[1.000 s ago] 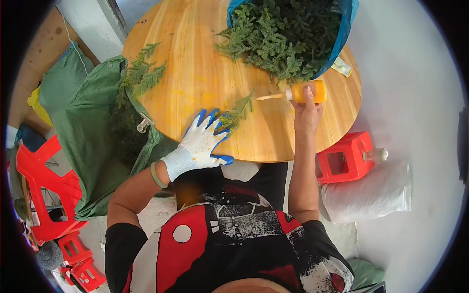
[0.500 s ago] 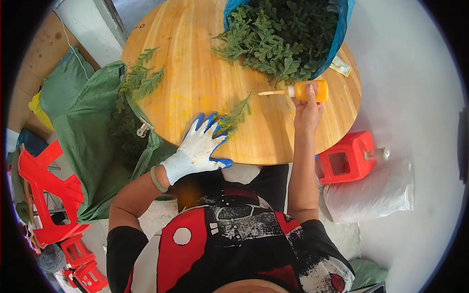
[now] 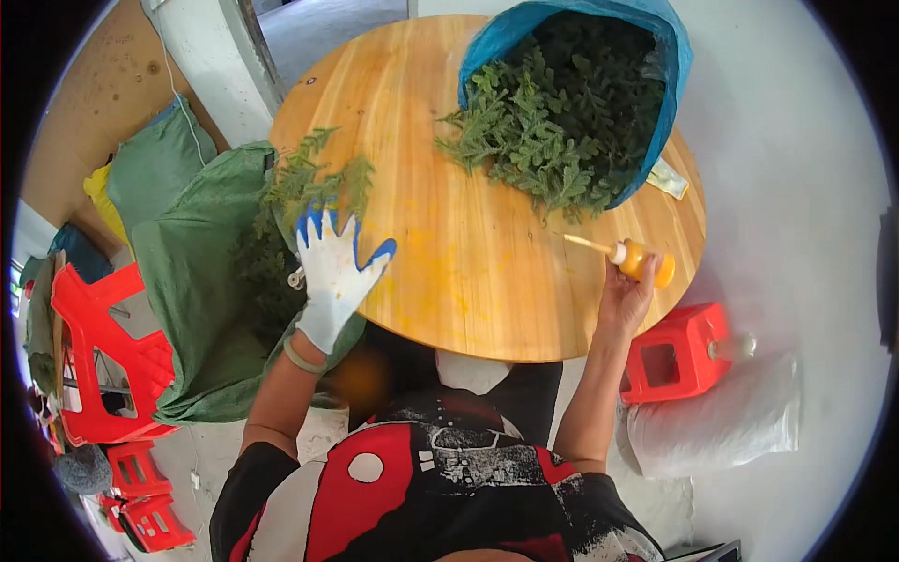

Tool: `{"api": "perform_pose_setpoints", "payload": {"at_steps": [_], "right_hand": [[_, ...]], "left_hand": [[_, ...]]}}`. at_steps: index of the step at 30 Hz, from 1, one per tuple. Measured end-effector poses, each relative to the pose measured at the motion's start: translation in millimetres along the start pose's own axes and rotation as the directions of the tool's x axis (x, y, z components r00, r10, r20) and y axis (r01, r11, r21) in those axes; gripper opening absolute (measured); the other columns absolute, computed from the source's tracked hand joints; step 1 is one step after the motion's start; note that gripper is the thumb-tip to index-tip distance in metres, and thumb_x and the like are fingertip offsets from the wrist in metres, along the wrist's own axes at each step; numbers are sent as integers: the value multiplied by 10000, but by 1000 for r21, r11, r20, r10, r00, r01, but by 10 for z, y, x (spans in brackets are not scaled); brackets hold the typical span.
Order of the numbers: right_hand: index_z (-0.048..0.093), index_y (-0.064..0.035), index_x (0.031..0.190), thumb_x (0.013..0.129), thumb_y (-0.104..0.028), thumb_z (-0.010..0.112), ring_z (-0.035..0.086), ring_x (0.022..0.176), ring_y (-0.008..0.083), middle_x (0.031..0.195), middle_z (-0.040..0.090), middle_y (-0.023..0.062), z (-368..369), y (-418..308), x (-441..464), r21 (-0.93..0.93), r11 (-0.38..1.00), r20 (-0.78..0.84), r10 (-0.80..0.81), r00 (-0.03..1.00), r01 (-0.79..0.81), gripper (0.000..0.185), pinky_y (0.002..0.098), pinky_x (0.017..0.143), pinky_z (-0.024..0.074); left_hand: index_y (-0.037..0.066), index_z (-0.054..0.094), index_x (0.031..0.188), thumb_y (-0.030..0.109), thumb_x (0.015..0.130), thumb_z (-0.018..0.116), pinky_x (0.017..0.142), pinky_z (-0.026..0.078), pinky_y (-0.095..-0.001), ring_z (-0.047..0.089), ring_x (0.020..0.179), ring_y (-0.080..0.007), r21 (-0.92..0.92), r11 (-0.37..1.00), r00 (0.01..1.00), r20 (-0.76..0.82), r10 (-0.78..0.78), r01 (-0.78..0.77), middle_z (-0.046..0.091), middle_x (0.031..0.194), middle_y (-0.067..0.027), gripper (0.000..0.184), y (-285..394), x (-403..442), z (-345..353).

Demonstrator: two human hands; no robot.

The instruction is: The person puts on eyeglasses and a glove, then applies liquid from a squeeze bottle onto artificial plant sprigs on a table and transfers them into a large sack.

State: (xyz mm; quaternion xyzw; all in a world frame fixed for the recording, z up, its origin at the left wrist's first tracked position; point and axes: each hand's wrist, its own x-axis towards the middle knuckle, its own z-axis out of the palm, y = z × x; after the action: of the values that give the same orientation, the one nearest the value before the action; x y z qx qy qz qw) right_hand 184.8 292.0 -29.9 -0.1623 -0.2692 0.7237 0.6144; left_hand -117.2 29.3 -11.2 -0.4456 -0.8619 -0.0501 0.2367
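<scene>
My left hand (image 3: pixel 335 270), in a white glove with blue fingertips, is at the left edge of the round wooden table (image 3: pixel 412 169). Its fingers are spread and touch or overlap green sprigs (image 3: pixel 352 185); the fingertips are partly hidden among the leaves. My bare right hand (image 3: pixel 626 298) grips a yellow squeeze bottle (image 3: pixel 657 266) over the table's right side, its long thin nozzle pointing left. Yellow smears mark the wood between the hands. A blue bag (image 3: pixel 676 80) lies open at the back, full of green branches (image 3: pixel 562 140).
A green sack (image 3: pixel 201 253) with more foliage hangs at the table's left edge, beside a red chair (image 3: pixel 117 351). On the right are a red stool (image 3: pixel 688 347) and a plastic-wrapped roll (image 3: pixel 716 421). A small packet (image 3: pixel 668 180) lies by the blue bag.
My left hand has moved left from the middle of the table to the sprigs at the edge. The single sprig has left the middle. My right hand and the bottle sit slightly lower; the view has shifted.
</scene>
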Motion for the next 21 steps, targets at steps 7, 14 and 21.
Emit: {"api": "perform_pose_setpoints", "payload": {"at_steps": [7, 14, 21], "right_hand": [[539, -12, 1197, 903, -212, 719, 628, 1096, 299, 1155, 631, 201, 53, -150, -171, 235, 970, -118, 93, 989, -63, 399, 397, 980, 539], [495, 30, 1236, 887, -227, 740, 630, 1070, 322, 1171, 601, 237, 112, -328, -332, 459, 877, -155, 232, 960, -138, 498, 404, 965, 552], [483, 54, 1239, 886, -211, 738, 609, 1081, 331, 1193, 577, 245, 117, -309, -333, 529, 826, -94, 283, 955, -193, 510, 411, 989, 536]], "left_hand": [[91, 652, 1119, 291, 794, 620, 959, 420, -428, 557, 1044, -320, -370, 902, 922, -380, 72, -222, 613, 1168, -112, 382, 388, 1179, 533], [119, 689, 1053, 258, 781, 595, 956, 430, -391, 578, 1019, -291, -221, 964, 976, -190, 105, -146, 663, 1106, -43, 320, 369, 1764, 1418], [89, 676, 753, 236, 744, 574, 883, 439, -378, 581, 907, -299, -312, 910, 959, -171, 228, -272, 665, 915, -60, 179, 329, 872, 237]]}}
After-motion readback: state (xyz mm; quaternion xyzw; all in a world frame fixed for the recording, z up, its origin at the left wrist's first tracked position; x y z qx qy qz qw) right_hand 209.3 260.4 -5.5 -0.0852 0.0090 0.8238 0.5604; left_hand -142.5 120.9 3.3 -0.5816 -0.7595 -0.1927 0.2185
